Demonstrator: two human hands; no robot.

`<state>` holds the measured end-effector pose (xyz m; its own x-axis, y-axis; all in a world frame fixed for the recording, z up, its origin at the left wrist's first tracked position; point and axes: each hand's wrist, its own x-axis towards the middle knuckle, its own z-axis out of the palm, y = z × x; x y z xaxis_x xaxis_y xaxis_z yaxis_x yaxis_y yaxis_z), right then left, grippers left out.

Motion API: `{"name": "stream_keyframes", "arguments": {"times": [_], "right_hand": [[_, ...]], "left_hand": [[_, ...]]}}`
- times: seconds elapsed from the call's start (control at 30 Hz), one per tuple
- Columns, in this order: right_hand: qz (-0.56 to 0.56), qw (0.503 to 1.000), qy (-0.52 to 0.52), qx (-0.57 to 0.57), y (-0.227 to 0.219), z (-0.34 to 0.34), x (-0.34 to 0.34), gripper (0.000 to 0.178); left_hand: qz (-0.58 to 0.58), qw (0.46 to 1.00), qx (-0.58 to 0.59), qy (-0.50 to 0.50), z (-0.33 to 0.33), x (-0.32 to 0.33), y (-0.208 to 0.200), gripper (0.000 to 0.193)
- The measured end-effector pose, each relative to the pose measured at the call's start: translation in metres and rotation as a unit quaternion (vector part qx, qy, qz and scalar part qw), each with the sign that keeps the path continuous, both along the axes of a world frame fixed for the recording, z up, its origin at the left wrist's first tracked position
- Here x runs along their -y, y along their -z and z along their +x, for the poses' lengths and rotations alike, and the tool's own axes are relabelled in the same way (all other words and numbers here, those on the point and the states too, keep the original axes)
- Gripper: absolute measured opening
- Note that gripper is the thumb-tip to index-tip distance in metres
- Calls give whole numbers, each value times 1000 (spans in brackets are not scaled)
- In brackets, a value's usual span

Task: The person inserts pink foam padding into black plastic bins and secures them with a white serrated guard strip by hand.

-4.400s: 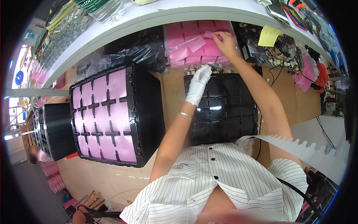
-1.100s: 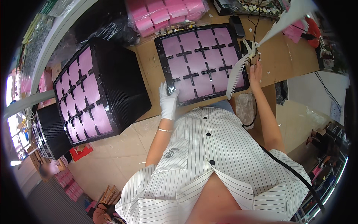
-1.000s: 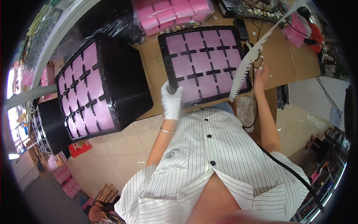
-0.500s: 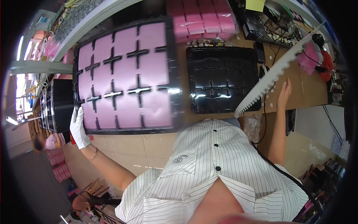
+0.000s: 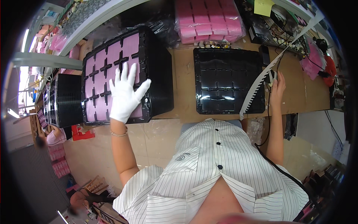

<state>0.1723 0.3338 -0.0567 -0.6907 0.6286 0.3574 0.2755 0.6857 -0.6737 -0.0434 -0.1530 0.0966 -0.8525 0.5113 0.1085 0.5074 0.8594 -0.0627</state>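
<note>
Pink-filled tray, carried earlier, now tops the stack left of the black tray, apparently released; left hand spread wide over it; right hand right of the black tray, grip indeterminable.

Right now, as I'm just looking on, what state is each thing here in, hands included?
Left hand: gloved, fingers spread, over the pink-topped stack; contact unclear.
Right hand: bare, raised; grip unclear.
Pink-topped stack: trays nested, pink material showing in the top one.
Black tray: lying flat, no pink showing.
Pink bundle: wrapped in clear plastic.
Toothed white strip: slanting, curved.
Yellow note: partly cut off by the picture's edge.
</note>
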Motion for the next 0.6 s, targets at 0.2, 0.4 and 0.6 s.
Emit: {"name": "stream_keyframes", "arguments": {"times": [0.2,0.4,0.6], "right_hand": [[62,996,-65,18,-6,-6,22,44],[30,997,-65,9,-21,2,31,45],[32,996,-80,6,-26,0,38,42]], "left_hand": [[33,998,43,-10,-26,-8,2,71],[21,996,82,3,-15,12,2,74],[-8,996,84,-7,-18,13,1,74]]}}
